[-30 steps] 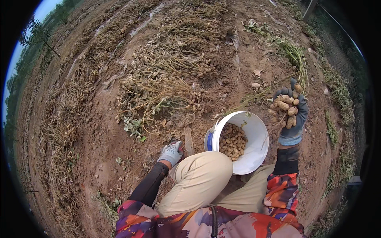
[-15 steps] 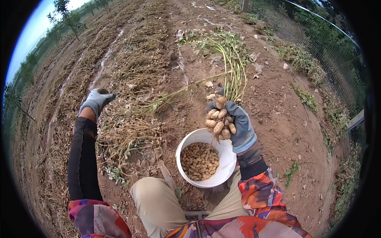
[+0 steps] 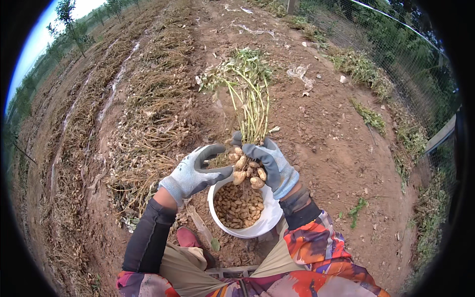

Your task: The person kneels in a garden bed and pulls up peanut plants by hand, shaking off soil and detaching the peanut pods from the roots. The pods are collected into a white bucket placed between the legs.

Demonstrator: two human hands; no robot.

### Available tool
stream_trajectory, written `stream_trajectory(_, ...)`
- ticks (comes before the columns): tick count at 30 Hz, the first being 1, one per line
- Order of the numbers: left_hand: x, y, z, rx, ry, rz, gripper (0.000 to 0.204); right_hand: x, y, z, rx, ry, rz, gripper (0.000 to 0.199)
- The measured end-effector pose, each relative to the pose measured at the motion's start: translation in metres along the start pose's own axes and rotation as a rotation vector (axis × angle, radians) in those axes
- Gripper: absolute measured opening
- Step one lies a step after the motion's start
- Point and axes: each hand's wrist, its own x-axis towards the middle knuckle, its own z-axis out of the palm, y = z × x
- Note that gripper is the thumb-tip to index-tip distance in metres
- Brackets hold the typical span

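My right hand [image 3: 278, 170], in a grey-blue work glove, is closed around a peanut plant [image 3: 250, 106] at the base of its stems. Green stems and leaves stretch away beyond the fist, and a cluster of pale peanut pods [image 3: 240, 175] hangs on the near side. My left hand [image 3: 195, 171], gloved alike, is just left of the pods with thumb and fingers apart, holding nothing. Beneath both hands stands a white bucket [image 3: 271, 218], partly filled with loose peanuts [image 3: 237, 207].
Pulled peanut plants [image 3: 143, 131] lie in rows along the left. Scraps of plastic film [image 3: 300, 73] are scattered on the brown soil [image 3: 331, 148]. A wire mesh fence [image 3: 401, 54] runs along the right. My red shoe [image 3: 188, 237] is left of the bucket.
My left hand has swung in from the far left to beside the pods. My right hand has brought the plant slightly left and nearer, over the bucket, and the left knee has moved back.
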Motion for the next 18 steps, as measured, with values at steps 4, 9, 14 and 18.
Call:
stream_trajectory(4,0.008,0.002,0.012,-0.283,-0.159,0.031,0.061,-0.005,-0.003,0.007,-0.084,-0.055,0.124,0.046)
stream_trajectory(9,0.012,-0.014,0.038,-0.100,-0.069,0.172,0.075,0.000,0.013,0.003,-0.232,-0.137,0.147,0.051)
stream_trajectory(14,0.018,-0.032,0.026,-0.128,-0.311,0.096,0.072,0.004,0.015,-0.004,-0.247,-0.207,0.279,0.054)
stream_trajectory(18,0.008,-0.034,0.032,-0.015,-0.302,0.093,0.074,0.005,0.038,0.006,-0.344,-0.009,0.246,0.047)
